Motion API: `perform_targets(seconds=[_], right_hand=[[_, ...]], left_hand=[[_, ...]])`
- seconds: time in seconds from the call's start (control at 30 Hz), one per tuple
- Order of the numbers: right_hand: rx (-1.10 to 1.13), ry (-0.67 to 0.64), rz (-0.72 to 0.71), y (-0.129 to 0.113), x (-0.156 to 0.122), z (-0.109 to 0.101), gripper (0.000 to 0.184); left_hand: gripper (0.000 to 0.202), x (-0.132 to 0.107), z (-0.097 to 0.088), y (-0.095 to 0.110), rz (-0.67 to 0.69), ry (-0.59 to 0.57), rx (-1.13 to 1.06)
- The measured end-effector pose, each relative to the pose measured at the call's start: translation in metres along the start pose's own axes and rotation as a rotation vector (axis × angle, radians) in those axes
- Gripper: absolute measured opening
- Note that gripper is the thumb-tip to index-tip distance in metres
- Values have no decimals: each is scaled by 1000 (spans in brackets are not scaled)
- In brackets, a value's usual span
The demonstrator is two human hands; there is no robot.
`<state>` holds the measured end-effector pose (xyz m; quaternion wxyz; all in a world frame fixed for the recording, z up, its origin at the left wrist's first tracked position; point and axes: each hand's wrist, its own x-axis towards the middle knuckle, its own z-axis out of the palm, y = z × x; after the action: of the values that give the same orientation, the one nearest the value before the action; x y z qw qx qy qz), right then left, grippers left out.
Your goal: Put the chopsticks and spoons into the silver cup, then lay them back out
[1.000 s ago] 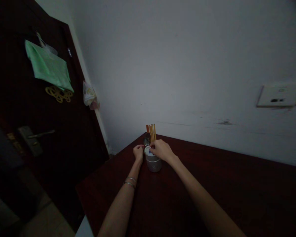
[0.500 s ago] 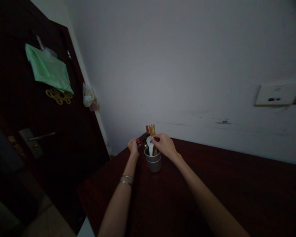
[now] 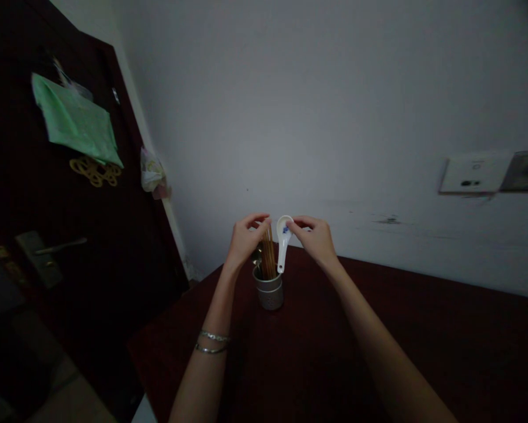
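Observation:
My right hand (image 3: pixel 313 238) pinches a white soup spoon (image 3: pixel 283 247) by its bowl, which bears a blue mark; the handle hangs down, its end beside the rim of a grey utensil holder (image 3: pixel 270 294). Several wooden chopsticks (image 3: pixel 268 258) stand upright in the holder. My left hand (image 3: pixel 248 238) has its thumb and fingers closed around the tops of the chopsticks. Just below that hand, a shiny metal spoon (image 3: pixel 256 257) leans in the holder, partly hidden.
The holder stands on a dark red table (image 3: pixel 317 352) near its far corner, against a pale wall (image 3: pixel 317 117). A wall socket (image 3: pixel 474 175) is at right. At left, a dark door (image 3: pixel 114 247) carries a green cloth (image 3: pixel 79 120) and a lever handle (image 3: pixel 61 247).
My right hand has lifted the soup spoon out of the holder and moved it right. The left hand has come up from beside the holder to the chopstick tops.

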<state>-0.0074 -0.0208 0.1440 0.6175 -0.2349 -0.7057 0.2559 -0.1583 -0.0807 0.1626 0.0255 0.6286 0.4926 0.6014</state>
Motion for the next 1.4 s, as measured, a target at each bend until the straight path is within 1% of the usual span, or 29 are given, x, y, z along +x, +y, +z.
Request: perform_targets(seconds=[0.07, 0.13, 0.2, 0.27, 0.33, 0.4, 0.47, 0.5, 0.57, 0.6, 0.63, 0.7, 0.8, 0.9, 0.97, 1.07, 1.13, 1.2, 1.3, 1.37, 1.4], right_hand=[[21, -52, -3, -5, 0, -3, 20], [19, -90, -17, -9, 0, -3, 20], [10, -121, -38, -12, -1, -3, 20], [15, -152, -48, -12, -2, -1, 21], [55, -184, -7, -12, -1, -1, 24], [133, -242, 106, -11, 0, -4, 37], [223, -356, 266, -10, 0, -7, 49], [258, -437, 344, -10, 0, -9, 50], [293, -616, 466, -11, -1, -12, 42], [298, -694, 505, -12, -3, -12, 37], [297, -753, 529, -13, -4, -11, 33], [301, -804, 547, -15, -6, -9, 29], [337, -773, 546, -15, -8, -4, 30], [394, -672, 561, -8, -5, -4, 30], [409, -563, 597, 3, -3, -6, 27], [365, -415, 697, 30, -1, -8, 24], [319, -373, 785, 54, -4, -8, 24], [286, -376, 875, 78, -11, -6, 23], [278, -400, 998, 109, -25, 0, 22], [291, -411, 1044, 123, -35, 4, 22], [292, -415, 1059, 128, -40, 6, 23]], left_hand=[[27, -3, 6, 4, -38, -164, -31], [26, -6, 9, 4, -69, -271, -47], [26, -7, 9, 2, -107, -315, -51], [28, -8, 8, 1, -148, -317, -55], [29, -8, 7, 1, -175, -296, -76], [30, -6, 6, 0, -186, -244, -113], [30, -4, 6, 0, -195, -147, -163], [30, -3, 6, -1, -201, -89, -190], [30, -1, 6, -3, -213, 27, -242], [30, -1, 6, -4, -217, 75, -259], [30, 0, 6, -5, -223, 111, -271], [31, 0, 7, -7, -236, 158, -282], [32, 1, 6, -9, -268, 174, -290], [35, 2, 2, -11, -279, 128, -274], [36, 4, -3, -16, -278, 111, -227], [33, 5, -16, -29, -294, 88, -70], [27, 4, -24, -38, -328, 10, 51], [23, 2, -32, -46, -375, -116, 127], [19, -1, -37, -52, -440, -303, 148], [17, -2, -38, -55, -488, -388, 138], [16, -3, -38, -56, -513, -410, 137]])
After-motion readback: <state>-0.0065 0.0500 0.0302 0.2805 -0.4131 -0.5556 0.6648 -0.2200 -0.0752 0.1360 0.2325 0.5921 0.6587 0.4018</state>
